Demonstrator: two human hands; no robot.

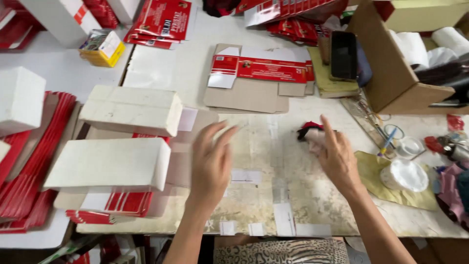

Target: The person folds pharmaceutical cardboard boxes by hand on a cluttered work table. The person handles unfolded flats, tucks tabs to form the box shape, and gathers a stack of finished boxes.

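Head camera looked down on a worn white table (pixel 303 195) patched with strips of tape, where both bare hands hovered over the cleared middle. The left hand (pixel 210 164) was open, fingers spread and blurred, holding nothing, just beside the stacked white blocks (pixel 129 110) that sat on piles of flattened red cartons (pixel 29 161), apparently as weights pressing them flat. The right hand (pixel 337 156) was also open, fingertips touching a small red, black and pale rag (pixel 310 134) lying on the table, seemingly kept there within easy reach. An unfolded red and brown carton blank (pixel 254 80) lay printed side up beyond the hands, near the far edge of the cleared area. To the right, a white lidded tub (pixel 404 175) rested on a yellow cloth (pixel 376 171), likely to spare the surface.
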